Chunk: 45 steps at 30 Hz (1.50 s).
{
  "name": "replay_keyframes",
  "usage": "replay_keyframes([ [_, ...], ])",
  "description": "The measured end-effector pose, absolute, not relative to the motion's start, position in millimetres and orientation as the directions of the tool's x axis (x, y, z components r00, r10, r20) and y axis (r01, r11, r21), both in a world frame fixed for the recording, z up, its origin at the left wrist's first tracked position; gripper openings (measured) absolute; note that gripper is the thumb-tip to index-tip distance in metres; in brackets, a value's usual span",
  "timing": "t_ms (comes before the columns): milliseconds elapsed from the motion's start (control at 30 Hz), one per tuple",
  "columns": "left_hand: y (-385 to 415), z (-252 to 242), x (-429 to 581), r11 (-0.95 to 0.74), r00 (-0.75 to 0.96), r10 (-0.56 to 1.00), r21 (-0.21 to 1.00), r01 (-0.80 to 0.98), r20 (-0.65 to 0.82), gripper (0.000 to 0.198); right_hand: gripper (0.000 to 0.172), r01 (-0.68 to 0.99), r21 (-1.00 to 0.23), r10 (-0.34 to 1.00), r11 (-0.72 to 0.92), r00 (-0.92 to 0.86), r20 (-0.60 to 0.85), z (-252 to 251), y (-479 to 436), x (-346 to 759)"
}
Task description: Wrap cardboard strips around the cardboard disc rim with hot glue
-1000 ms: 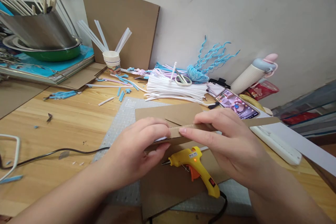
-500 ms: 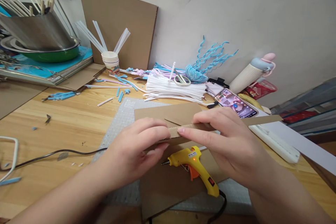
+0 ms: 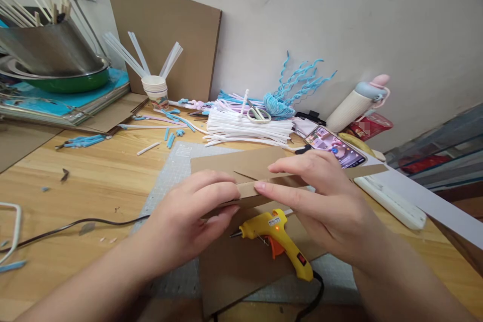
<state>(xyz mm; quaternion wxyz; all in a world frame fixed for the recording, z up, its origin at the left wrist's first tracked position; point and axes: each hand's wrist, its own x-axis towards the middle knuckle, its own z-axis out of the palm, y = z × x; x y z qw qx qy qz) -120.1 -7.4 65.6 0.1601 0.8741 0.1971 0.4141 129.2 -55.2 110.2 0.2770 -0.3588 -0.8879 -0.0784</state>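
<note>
A narrow cardboard strip is held level over the middle of the desk. My left hand is closed on its left end, thumb below and fingers on top. My right hand grips it farther right, one fingertip pressed on the top edge and another finger reaching over the far side. Just below lies a yellow hot glue gun, its nozzle pointing left and a small orange light lit. Beneath it is a cardboard sheet; another cardboard piece lies behind the strip.
A grey cutting mat lies under the cardboard. Behind are white pipe cleaners, scissors, paper cups with glue sticks, a phone and a bottle. A black cord crosses the desk at left.
The view has shifted slightly, so most things sit a little farther left. My right hand's upper finger has lifted and straightened a little; both hands stay on the cardboard strip.
</note>
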Motion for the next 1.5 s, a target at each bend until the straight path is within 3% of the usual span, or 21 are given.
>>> replay_keyframes([
  [167, -6, 65, -121, -0.870, 0.569, 0.479, 0.446, 0.208, 0.669, 0.022, 0.048, 0.665, -0.075, 0.588, 0.743, -0.594, 0.549, 106, -53, 131],
  [600, -8, 64, -121, -0.876, 0.560, 0.465, 0.446, 0.183, 0.685, 0.028, 0.026, 0.704, -0.050, 0.582, 0.709, -0.543, 0.605, 104, -59, 114],
  [900, -7, 63, -119, -0.869, 0.568, 0.472, 0.465, 0.171, 0.674, 0.038, 0.033, 0.683, -0.097, 0.599, 0.724, -0.552, 0.580, 98, -59, 119],
  [1500, -8, 65, -119, -0.877, 0.560, 0.468, 0.438, 0.199, 0.683, 0.031, 0.032, 0.647, -0.124, 0.576, 0.753, -0.555, 0.600, 92, -57, 119],
])
